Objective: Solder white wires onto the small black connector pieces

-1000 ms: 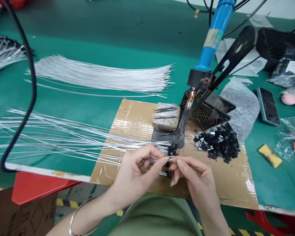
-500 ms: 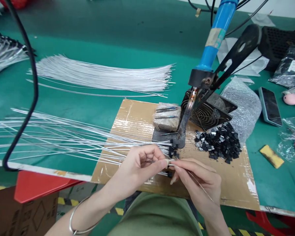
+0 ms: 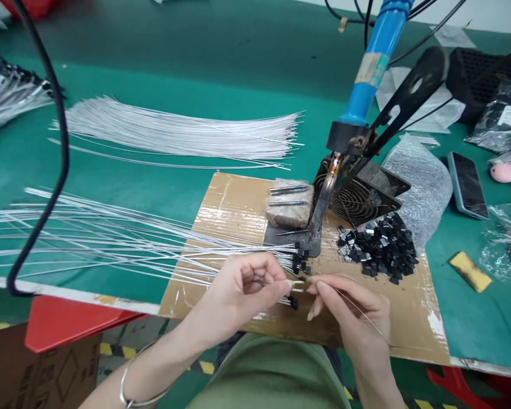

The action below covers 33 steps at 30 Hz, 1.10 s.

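My left hand (image 3: 249, 292) is closed in a pinch on white wire, whose two short ends stick out past the thumb tip. Just to the right, my right hand (image 3: 353, 309) pinches a thin strand of solder wire (image 3: 363, 314) that trails back over the hand. A small gap separates the fingertips of both hands. Behind them, white wires with black ends (image 3: 297, 258) lie across the cardboard (image 3: 221, 199). Above stands a soldering iron (image 3: 364, 94) with a blue handle, its bent tip pointing down at a dark plate (image 3: 276, 234).
Right of the iron lie a pile of small black parts (image 3: 385, 247), a fan (image 3: 351, 196) and bubble wrap (image 3: 426, 187). A phone (image 3: 468, 184) and yellow sponge (image 3: 470, 271) are farther right. A white wire bundle (image 3: 179, 128) lies behind; a black cable (image 3: 62, 142) hangs at left.
My right hand has drawn back to the right with the solder wire, opening a gap between the two hands. My left hand has stayed nearly in place, and the white wire ends now show.
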Motion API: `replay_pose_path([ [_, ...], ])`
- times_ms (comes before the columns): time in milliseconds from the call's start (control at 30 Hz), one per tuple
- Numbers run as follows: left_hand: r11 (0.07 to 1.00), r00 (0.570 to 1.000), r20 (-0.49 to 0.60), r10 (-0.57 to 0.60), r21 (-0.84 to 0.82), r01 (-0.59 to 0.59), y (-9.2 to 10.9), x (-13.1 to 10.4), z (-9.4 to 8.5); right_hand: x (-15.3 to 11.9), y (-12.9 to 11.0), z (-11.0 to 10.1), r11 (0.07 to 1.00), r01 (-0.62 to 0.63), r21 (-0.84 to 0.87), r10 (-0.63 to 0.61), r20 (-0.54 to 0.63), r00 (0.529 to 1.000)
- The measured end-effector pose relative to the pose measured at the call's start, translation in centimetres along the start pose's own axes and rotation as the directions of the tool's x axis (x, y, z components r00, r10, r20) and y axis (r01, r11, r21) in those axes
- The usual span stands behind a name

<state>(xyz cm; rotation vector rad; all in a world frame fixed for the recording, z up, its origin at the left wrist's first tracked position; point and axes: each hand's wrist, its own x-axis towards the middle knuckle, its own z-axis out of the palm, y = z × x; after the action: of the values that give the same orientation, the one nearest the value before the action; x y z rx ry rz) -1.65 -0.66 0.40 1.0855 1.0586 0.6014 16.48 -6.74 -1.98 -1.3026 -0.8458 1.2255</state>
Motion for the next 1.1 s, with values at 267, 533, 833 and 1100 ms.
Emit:
replay_pose_path([
  [267, 0.953, 0.97, -0.132, 0.202, 0.255, -0.164, 0.0, -0.6, 0.9, -0.3, 0.4, 0.5, 0.965, -0.191, 0.181, 0.17, 0.126, 0.977],
  [533, 0.868, 0.909, -0.147, 0.39, 0.388, -0.31, -0.9, -0.9, 1.3, 0.1, 0.7, 0.5, 0.956, -0.208, 0.207, 0.184, 0.131, 0.974],
  [833, 0.74, 0.843, -0.125, 0.524, 0.558, -0.377, -1.3, -1.1, 1.3, 0.0, 0.3, 0.6, 0.947, -0.238, 0.215, 0.217, 0.118, 0.969],
  [1100, 0.598, 0.763, -0.064, 0.643, 0.664, -0.448, -1.8, -1.1, 1.6, 0.2, 0.3, 0.3, 0.948, -0.251, 0.196, 0.229, 0.127, 0.965],
])
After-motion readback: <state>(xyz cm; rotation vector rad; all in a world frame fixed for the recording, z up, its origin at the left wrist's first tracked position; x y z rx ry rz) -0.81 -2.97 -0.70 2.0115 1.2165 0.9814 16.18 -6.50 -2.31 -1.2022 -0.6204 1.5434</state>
